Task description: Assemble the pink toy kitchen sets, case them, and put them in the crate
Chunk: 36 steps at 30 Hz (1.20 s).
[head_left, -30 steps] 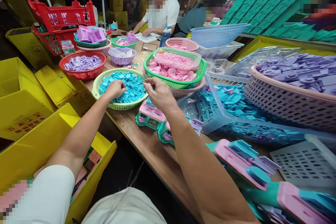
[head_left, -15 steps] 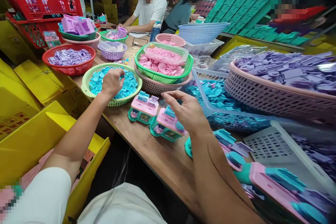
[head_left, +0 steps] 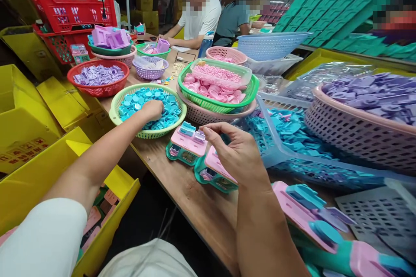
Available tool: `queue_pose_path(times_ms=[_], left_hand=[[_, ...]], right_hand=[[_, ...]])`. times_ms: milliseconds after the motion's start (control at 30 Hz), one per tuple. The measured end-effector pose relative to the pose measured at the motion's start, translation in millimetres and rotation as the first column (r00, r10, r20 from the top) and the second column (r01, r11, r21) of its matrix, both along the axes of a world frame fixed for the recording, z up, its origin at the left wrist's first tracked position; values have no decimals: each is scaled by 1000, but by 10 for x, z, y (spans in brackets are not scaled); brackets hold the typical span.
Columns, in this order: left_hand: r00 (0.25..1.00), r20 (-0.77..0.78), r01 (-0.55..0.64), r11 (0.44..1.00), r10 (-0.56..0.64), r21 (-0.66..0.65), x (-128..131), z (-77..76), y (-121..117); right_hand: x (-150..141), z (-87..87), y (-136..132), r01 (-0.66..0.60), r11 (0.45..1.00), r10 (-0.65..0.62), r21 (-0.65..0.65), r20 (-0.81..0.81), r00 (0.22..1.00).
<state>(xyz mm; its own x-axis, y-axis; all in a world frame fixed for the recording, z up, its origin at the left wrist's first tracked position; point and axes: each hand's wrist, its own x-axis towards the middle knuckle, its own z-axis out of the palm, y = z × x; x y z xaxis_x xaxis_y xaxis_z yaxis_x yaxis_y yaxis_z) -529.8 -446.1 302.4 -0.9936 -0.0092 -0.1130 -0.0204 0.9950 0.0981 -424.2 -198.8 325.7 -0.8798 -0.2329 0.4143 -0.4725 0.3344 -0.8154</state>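
Observation:
My left hand (head_left: 153, 110) reaches into a pale green basket (head_left: 114, 110) of round turquoise caps (head_left: 156, 94). Its fingers curl down among the caps, their tips hidden. My right hand (head_left: 238, 149) hovers over two pink and green toy vehicles, thumb and forefinger pinched together. Whatever lies in that pinch is too small or hidden to make out. The nearer toy vehicle (head_left: 216, 171) is partly covered by this hand. Beside it stands the other toy vehicle (head_left: 187, 143), with turquoise and purple pieces on its pink roof, close to my right fingertips.
More toy vehicles (head_left: 312, 212) line the table at right. A green basket (head_left: 253, 91) holds pink parts, and a blue crate (head_left: 276, 138) turquoise ones. Purple parts fill a pink basket (head_left: 364, 117) and a red basket (head_left: 97, 91). Below left is a yellow carton (head_left: 107, 229). Across the table sits a person (head_left: 208, 13).
My left hand has lowered into the turquoise caps. The right hand stays pinched over the toy vehicles. The view has shifted, so the baskets appear farther right.

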Motion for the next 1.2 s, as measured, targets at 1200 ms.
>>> queue_pose_path(times_ms=[1200], left_hand=[[992,-52,-107,977,118,186,166,112,50]], right_hand=[[-59,24,171,32,999,-35,-18,-142,989]])
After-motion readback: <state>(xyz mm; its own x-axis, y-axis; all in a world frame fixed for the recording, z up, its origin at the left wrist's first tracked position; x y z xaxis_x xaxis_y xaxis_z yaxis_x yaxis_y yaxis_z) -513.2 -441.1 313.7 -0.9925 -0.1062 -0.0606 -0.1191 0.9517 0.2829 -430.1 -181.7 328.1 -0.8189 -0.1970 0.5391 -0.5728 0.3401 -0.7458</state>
